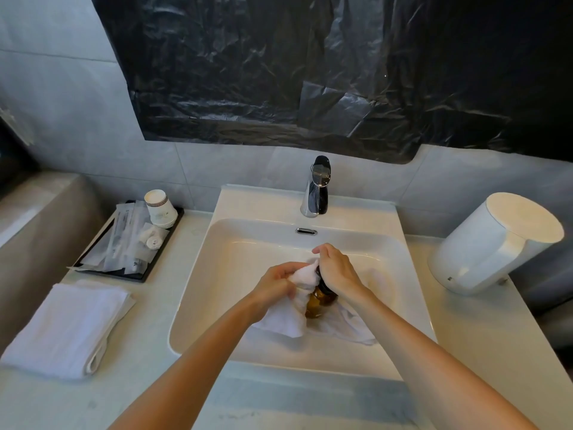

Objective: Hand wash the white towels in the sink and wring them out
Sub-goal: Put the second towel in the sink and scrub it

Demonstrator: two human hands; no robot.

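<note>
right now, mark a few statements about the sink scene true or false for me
1. The left hand holds a white towel over the sink. True.
2. Water is pouring from the tap. False: no stream shows under the faucet.
3. The right hand grips the top of an amber bottle. True.
4. A folded towel lies right of the basin. False: the folded towel lies on the counter to the left of the sink.
5. Paper cups sit on a black tray. True.
</note>
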